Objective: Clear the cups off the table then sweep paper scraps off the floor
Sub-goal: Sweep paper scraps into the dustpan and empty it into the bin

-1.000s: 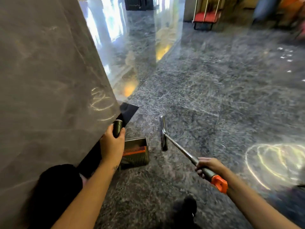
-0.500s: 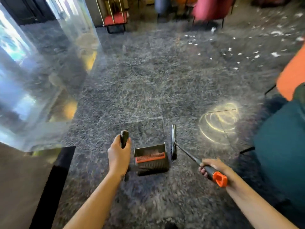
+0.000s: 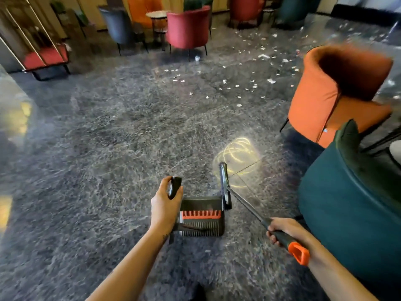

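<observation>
My left hand (image 3: 166,205) grips the dark upright handle of a black dustpan (image 3: 202,216) with an orange comb strip; the pan hangs low over the dark marbled floor. My right hand (image 3: 283,231) grips the handle of a broom (image 3: 224,185), just above its orange end cap. The broom head points away from me, beside the dustpan's right edge. White paper scraps (image 3: 238,83) lie scattered on the floor far ahead, toward the upper right, well beyond both tools.
An orange armchair (image 3: 321,101) and a teal armchair (image 3: 347,209) stand close on the right. Farther back are a red chair (image 3: 187,29), a grey chair (image 3: 118,25), a small round table (image 3: 157,15) and a red luggage cart (image 3: 45,57) at left.
The view has swung right, away from the grey wall toward the seating area. The scraps and chairs have come into view. Both hands keep their grips on dustpan and broom.
</observation>
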Demonstrator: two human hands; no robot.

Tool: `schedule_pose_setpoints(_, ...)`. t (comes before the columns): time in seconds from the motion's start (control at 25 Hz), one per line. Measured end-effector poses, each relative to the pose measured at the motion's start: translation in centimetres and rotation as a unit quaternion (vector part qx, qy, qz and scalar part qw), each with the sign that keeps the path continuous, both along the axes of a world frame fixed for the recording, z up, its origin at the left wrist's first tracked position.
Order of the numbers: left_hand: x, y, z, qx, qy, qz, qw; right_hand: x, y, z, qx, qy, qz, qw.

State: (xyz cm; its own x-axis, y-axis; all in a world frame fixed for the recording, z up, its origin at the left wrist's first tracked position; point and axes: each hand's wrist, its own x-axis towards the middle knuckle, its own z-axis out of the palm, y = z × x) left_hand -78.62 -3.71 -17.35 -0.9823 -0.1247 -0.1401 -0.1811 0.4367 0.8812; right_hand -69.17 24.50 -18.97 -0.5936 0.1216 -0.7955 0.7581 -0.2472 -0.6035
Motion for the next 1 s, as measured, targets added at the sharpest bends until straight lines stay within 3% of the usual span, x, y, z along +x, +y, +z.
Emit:
schedule_pose_setpoints(0.2, -14.8, 2.7, 0.5, -0.010, -0.006, -0.092, 0.996, -9.6, 1.6, 0.7, -0.001, 0.013, -0.025, 1.000)
schedule_pose_setpoints(0.4, -29.3, 5.5, -1.5, -0.016, -0.017, -0.136, 0.990, -22.1, 4.7, -0.7, 0.055, 0.047, -0.009, 0.997)
schedule_pose_setpoints(0.6, -47.0, 10.8, -2.6, -0.012, -0.029, -0.117, 0.993, -39.6, 10.4, -2.8, 0.046, 0.027, -0.014, 0.998)
schedule_pose_setpoints(0.8, -63.3, 16.1, -0.2, -0.010, -0.044, -0.190, 0.981, -55.0, 16.1, -1.9, 0.045, 0.008, -0.006, 0.999)
schedule_pose_setpoints(1.0, -80.8, 21.2, 0.3, -0.031, 0.000, -0.210, 0.977, -70.2, 20.9, -2.9, 0.040, -0.012, -0.034, 0.999)
